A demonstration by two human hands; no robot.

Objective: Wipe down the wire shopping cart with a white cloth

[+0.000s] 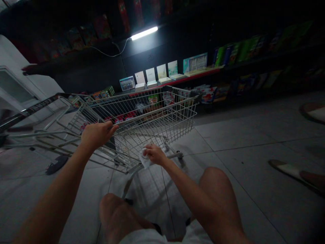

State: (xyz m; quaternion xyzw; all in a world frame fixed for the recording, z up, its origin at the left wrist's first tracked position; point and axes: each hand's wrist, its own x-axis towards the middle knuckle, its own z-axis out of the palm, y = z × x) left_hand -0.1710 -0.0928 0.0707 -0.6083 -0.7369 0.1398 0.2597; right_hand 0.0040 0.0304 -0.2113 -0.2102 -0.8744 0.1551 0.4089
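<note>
A metal wire shopping cart (162, 117) stands in front of me on the tiled floor. My left hand (98, 134) is closed over the cart's top side rail. My right hand (154, 154) is lower, at the cart's bottom corner, with its fingers closed on a small white cloth (145, 160) pressed against the wire frame. My bare knees show below, one near the bottom middle and one to the right.
Dark shelves (203, 71) with books, cards and packets run along the back under a lit tube lamp (144, 33). A white cabinet (15, 88) stands at the left. Another person's sandalled foot (299, 174) rests on the floor at the right.
</note>
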